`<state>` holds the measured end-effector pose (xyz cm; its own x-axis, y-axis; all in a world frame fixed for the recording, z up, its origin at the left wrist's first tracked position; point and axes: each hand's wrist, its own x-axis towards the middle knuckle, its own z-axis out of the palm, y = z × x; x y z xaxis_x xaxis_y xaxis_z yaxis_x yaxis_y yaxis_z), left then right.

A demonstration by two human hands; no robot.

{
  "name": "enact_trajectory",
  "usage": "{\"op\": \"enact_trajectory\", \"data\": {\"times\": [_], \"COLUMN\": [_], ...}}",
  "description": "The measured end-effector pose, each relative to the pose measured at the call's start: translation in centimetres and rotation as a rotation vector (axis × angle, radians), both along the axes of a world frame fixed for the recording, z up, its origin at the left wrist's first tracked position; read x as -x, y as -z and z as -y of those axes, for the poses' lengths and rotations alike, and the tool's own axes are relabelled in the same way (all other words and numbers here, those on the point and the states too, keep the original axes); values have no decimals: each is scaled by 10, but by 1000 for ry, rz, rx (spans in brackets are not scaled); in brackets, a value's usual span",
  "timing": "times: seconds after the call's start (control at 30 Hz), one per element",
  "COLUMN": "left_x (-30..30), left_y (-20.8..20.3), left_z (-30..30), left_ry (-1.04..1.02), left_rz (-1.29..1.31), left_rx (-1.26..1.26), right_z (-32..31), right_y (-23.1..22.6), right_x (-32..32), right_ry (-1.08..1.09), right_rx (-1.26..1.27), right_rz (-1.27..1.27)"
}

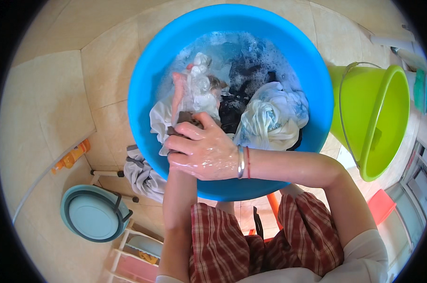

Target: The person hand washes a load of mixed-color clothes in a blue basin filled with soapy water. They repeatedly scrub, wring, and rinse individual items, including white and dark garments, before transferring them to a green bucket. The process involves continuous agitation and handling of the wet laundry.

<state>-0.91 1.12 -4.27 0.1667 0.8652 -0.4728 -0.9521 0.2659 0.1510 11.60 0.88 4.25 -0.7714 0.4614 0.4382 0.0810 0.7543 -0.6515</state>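
A wide blue basin (145, 56) holds sudsy water (223, 45) and wet laundry. My right hand (204, 148) lies across my left wrist at the near rim. Its fingers curl over a wet white cloth (161, 115) with a grey-brown patch. From below, my left forearm (179, 203) runs up beneath the right hand. My left hand is mostly hidden by the right hand, cloth and thick foam; its grip does not show. To the right, a bunched white-and-blue garment (272, 115) rests in the basin. Dark cloth (232, 111) lies between the two pale pieces.
A lime-green bucket (359, 108) with a wire handle stands right of the basin. Grey-white cloth (140, 174) lies outside its left rim. Farther left are an orange bottle (72, 154), a blue-grey folding basin (93, 214) and a rack (124, 250).
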Motion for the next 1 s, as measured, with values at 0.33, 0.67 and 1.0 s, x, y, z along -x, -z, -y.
{"op": "enact_trajectory", "data": {"times": [0.33, 0.67, 1.0], "left_x": [-25, -46, -17], "left_y": [-14, -43, 3], "left_z": [1, -19, -11], "left_ry": [-202, -229, -214], "left_rz": [-129, -727, -475], "left_rx": [167, 376, 296], "right_z": [-45, -129, -130], "right_y": [7, 117, 138], "right_x": [19, -38, -43], "right_ry": [72, 479, 378], "right_rx": [24, 79, 179], "right_rz": [-314, 256, 890]}}
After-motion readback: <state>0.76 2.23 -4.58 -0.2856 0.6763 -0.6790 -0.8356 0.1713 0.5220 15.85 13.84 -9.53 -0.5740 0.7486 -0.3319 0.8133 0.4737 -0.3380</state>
